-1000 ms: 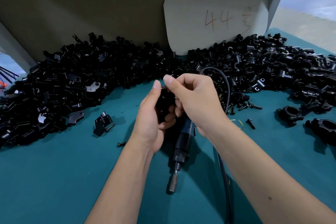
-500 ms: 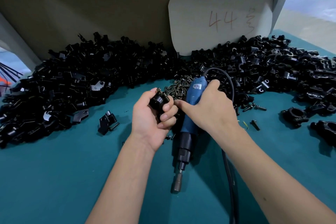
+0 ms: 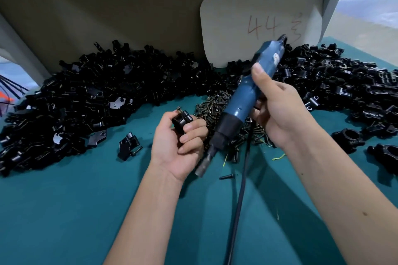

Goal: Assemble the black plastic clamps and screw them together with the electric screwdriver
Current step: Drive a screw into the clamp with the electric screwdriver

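Looking down from the head view, we note the left hand [image 3: 179, 146] curled round a small black clamp [image 3: 181, 121], held above the bench [image 3: 64, 211] with a screw [image 3: 178, 109] standing proud of its top. The right hand [image 3: 280, 112] grips the blue electric screwdriver [image 3: 243, 101] at mid-barrel, lifted clear of the bench and tilted, its bit [image 3: 204, 163] pointing down and toward us, just beside the left hand; its cable [image 3: 241, 196] trails toward us. We judge the clamp light, stiff and somewhat slick, best pinched across its flat sides with the screw head left exposed. We judge the screwdriver heavier, best held at the barrel. Loose screws [image 3: 217, 103] lie heaped behind the hands; unassembled clamp parts [image 3: 86, 101] are banked along the back of the bench.
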`<action>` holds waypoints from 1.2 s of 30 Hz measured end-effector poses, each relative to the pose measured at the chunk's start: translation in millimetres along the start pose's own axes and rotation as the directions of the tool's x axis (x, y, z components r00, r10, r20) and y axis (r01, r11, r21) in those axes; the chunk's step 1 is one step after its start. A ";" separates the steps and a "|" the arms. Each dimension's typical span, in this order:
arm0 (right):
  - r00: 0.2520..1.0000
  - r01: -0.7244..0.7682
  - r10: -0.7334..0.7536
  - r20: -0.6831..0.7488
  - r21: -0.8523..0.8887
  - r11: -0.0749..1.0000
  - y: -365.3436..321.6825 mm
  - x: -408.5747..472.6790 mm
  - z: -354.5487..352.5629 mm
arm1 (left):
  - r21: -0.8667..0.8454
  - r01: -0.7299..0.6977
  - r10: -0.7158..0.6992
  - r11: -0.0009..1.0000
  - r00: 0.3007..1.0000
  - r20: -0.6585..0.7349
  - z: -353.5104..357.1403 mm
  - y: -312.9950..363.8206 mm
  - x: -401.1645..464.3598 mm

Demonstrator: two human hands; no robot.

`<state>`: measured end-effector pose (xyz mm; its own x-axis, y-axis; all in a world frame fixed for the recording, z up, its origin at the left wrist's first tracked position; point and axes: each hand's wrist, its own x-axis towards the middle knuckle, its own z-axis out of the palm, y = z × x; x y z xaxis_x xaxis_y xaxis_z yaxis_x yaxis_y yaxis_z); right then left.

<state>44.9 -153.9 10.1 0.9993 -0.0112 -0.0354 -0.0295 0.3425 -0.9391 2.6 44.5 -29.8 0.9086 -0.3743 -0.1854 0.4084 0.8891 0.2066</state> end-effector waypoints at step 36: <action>0.806 0.543 -0.380 -0.454 0.313 0.779 -31.3 -21.6 23.1 | 0.948 -0.150 0.448 -0.280 0.853 0.267 -8.4 -7.2 3.6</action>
<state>24.8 -142.8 48.2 0.8066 -0.5652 0.1730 0.5269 0.5551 -0.6436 2.2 39.0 -40.0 0.9816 0.0084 0.1908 -0.1674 -0.4429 0.8808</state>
